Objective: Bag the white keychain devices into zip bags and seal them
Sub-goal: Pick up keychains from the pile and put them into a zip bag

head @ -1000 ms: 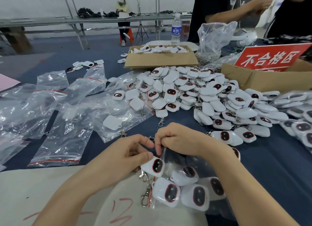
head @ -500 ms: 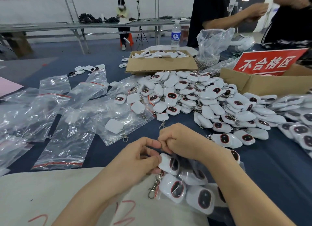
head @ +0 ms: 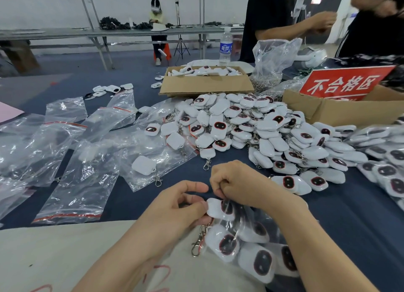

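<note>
Right at the near edge of the table (head: 349, 217), both hands work one zip bag (head: 241, 219). The left hand (head: 175, 208) pinches its corner by the top device, and the right hand (head: 238, 182) pinches the mouth. Five white keychain devices (head: 227, 244) inside, I think, though the plastic glare makes it iffy. A bare blue strip runs between the hands and the big loose pile (head: 251, 125). Empty bags (head: 72, 182) crowd the left edge, two cardboard boxes (head: 205, 85) sit behind the pile.
</note>
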`<state>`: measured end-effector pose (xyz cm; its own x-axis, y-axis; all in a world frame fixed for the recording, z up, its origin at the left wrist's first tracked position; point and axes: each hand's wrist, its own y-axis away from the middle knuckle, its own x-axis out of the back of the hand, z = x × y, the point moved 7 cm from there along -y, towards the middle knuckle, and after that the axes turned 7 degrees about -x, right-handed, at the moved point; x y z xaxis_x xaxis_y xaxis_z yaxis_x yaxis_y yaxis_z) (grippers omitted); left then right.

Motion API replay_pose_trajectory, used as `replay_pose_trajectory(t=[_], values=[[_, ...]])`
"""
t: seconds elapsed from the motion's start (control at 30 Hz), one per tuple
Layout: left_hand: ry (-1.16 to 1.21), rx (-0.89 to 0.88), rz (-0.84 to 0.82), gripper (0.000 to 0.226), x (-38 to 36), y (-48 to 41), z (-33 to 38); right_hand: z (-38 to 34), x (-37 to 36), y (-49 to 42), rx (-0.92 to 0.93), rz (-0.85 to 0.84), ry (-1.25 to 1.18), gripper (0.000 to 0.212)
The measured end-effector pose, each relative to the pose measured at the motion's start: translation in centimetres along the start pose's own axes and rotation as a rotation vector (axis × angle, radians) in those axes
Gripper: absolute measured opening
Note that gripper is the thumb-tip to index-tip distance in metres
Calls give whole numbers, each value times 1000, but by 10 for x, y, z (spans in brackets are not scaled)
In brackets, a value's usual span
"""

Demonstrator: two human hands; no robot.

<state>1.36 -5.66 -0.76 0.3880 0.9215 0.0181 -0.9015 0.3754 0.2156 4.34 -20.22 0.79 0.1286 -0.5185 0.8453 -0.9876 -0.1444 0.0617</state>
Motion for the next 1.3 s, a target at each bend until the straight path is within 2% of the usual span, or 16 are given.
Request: replay_pose_trajectory(t=[0.23,0.47,0.53,0.6,0.67,0.73,0.87,0.93,1.0,1.1,1.2,1.3], values=[[-26,-56,-37,34,-18,5,-1,-15,10,-1,63,129,6,42],[-171,-248,-195,17,-37,23,17,-36,13,2,167,196,-159,20],[-252,-335,-276,13,-41,25,21,-41,11,1,195,187,-281,24],[-480,-448,-334,16,-44,26,19,-47,8,-1,231,180,-382,29],[-675,-565,-359,22,-49,28,19,-56,1,-2,275,136,-385,33],[-761,-669,-371,24,-50,29,21,-59,-3,-2,308,117,-407,39],[-675,-695,-303,23,-31,26,28,-33,29,-1,279,306,-598,51],[-616,-712,-226,23,-19,24,33,-2,45,-5,116,431,-640,55],[-628,-759,-76,23,-3,21,37,28,51,-7,-54,514,-613,59],[-652,-743,134,27,21,14,36,48,49,-2,-160,545,-401,51],[-624,-767,91,26,15,14,39,54,39,-3,-177,557,-100,36],[-755,-875,-48,28,-13,21,38,55,24,-9,-251,427,151,42]])
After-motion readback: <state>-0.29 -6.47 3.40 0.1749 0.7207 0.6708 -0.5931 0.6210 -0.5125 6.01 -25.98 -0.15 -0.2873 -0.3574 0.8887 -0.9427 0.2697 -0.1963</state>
